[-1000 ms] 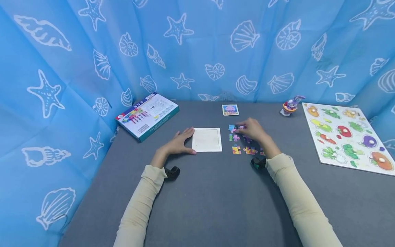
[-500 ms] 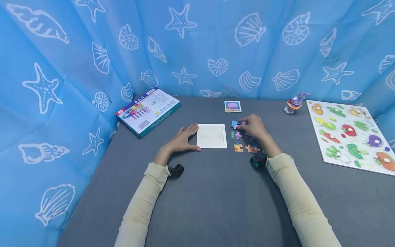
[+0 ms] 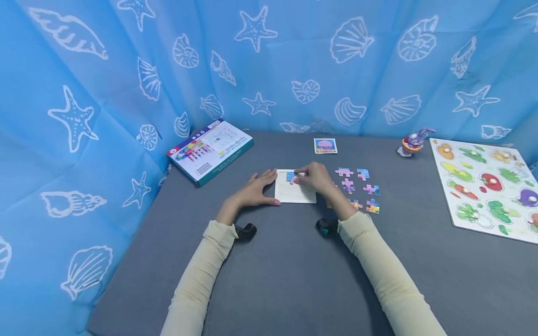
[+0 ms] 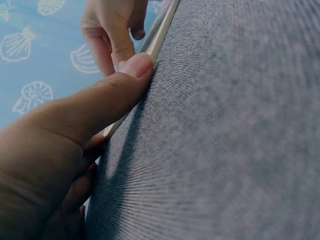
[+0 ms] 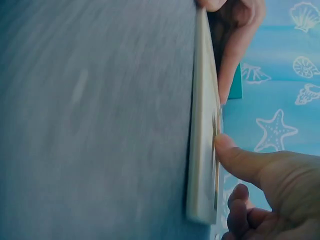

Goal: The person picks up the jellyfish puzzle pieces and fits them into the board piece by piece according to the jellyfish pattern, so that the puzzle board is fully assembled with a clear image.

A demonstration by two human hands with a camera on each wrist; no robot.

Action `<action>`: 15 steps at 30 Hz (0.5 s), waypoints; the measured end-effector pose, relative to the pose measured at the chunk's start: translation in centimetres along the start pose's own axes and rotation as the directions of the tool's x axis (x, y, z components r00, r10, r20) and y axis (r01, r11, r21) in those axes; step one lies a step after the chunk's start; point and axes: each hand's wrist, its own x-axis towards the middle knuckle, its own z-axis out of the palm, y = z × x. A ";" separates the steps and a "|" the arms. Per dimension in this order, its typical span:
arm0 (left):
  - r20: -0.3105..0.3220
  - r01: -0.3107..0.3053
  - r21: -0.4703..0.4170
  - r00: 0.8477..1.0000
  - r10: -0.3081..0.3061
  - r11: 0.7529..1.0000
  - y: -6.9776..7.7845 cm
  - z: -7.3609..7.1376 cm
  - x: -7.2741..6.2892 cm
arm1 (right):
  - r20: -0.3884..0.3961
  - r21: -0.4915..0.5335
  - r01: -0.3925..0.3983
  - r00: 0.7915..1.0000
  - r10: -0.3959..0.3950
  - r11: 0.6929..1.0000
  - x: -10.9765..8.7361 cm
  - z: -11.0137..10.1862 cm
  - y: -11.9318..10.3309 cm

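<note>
My right hand [image 3: 315,178] pinches a blue and pink jigsaw piece [image 3: 291,177] over the upper middle of a square white puzzle tray [image 3: 290,196]. Whether the piece rests on the tray's floor is hard to tell. At the tray's left side, my left hand [image 3: 257,189] lies with spread fingers, its thumb against the near corner and its fingertips by the far one. In the left wrist view, the left thumb [image 4: 137,67] touches the tray's edge. The right wrist view has the right thumb [image 5: 227,145] by the tray's rim [image 5: 200,170]; the piece is hidden there.
Several loose jigsaw pieces [image 3: 348,185] lie right of the tray, partly behind the right forearm. Behind stand a small picture card [image 3: 325,146], a boxed set [image 3: 210,151] and a purple toy figure [image 3: 414,141]. A vegetable peg board [image 3: 483,186] lies far right.
My right hand has lifted the blue and pink jigsaw piece from the loose pieces and carried it left over the tray. My left hand stays at the tray's left side. The head view shifted slightly.
</note>
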 end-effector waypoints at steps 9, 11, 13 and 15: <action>-0.008 -0.015 0.006 1.000 0.015 1.000 0.0 -0.1 -0.1 | -0.009 -0.042 0.046 0.999 -0.046 0.998 0.6 1.2 -0.5; -0.010 -0.013 0.010 1.000 0.013 1.000 0.0 0.0 -0.1 | -0.002 -0.049 0.043 0.999 -0.043 0.998 0.7 1.4 -0.6; -0.013 -0.013 0.011 1.000 0.013 1.000 0.0 0.1 0.0 | 0.006 -0.043 0.036 0.999 -0.036 0.998 0.8 1.5 -0.9; -0.014 -0.012 0.010 1.000 0.012 1.000 -0.1 0.1 0.0 | 0.018 -0.045 0.031 0.999 -0.030 0.999 1.0 1.6 -1.1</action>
